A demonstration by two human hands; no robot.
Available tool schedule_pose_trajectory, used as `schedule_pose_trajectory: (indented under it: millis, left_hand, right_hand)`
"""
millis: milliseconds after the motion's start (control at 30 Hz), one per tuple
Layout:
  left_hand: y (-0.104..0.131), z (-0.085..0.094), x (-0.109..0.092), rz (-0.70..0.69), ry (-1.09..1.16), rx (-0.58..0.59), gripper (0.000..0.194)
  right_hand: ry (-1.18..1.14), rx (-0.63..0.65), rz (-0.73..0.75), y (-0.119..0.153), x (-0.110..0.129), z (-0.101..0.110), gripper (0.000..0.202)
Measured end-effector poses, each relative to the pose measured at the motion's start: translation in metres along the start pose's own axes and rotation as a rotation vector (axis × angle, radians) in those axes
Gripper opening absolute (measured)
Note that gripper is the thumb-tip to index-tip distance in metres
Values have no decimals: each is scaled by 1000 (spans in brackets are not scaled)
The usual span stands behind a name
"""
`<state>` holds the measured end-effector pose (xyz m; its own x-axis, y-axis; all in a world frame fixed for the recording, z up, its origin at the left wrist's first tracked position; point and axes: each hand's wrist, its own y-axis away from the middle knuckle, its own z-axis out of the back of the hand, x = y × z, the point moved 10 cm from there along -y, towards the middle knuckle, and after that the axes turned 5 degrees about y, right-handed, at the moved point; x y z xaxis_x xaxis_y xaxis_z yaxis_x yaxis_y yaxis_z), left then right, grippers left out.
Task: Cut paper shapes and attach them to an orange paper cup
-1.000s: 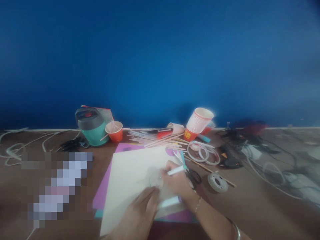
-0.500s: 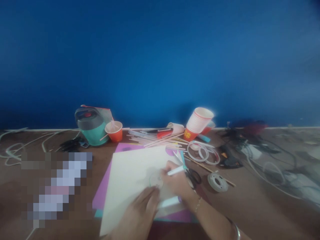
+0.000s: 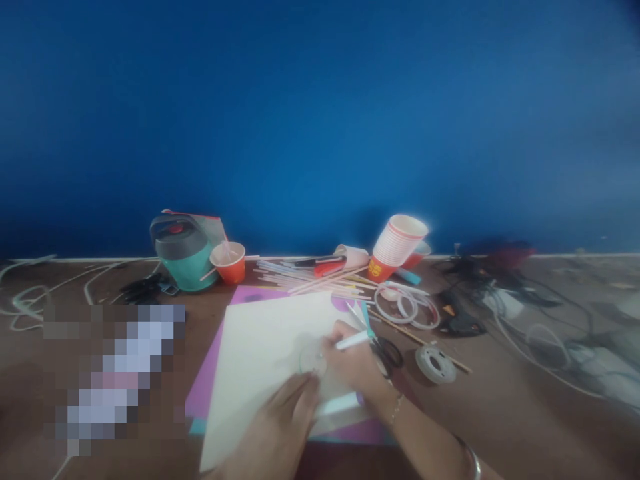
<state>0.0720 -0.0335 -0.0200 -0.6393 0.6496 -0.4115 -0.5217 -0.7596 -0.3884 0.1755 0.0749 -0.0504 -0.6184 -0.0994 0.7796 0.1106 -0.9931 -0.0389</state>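
Note:
A white sheet of paper (image 3: pixel 260 347) lies over purple and teal sheets. My left hand (image 3: pixel 285 417) rests on it, fingers together, fingertips holding down a small round clear disc (image 3: pixel 311 357). A thin green curve shows along the disc's left edge. My right hand (image 3: pixel 353 363) is closed around a white marker pen (image 3: pixel 353 340) at the disc's right side; its tip is hidden by my fingers. Below that hand, a white cylindrical object (image 3: pixel 340 404) lies on the paper. Just right of my right hand are open scissors (image 3: pixel 386 352) with black handles.
Paper straws (image 3: pixel 300 275), stacked paper cups (image 3: pixel 397 241), an orange cup (image 3: pixel 230 263) and a teal jug (image 3: pixel 190 260) stand behind the paper. Rings (image 3: pixel 395 303), a tape roll (image 3: pixel 435 364) and a black glue gun (image 3: pixel 460 323) lie right. A pixelated strip (image 3: pixel 125 373) lies left.

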Motion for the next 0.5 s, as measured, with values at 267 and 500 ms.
schedule_pose_trajectory:
  millis: [267, 500]
  left_hand:
    - [-1, 2, -1, -4, -4, 0, 36]
    - [1, -1, 0, -11, -3, -8, 37]
  right_hand:
    - [-8, -17, 22, 0, 3, 2, 22]
    - [-27, -8, 22, 0, 4, 2, 22]
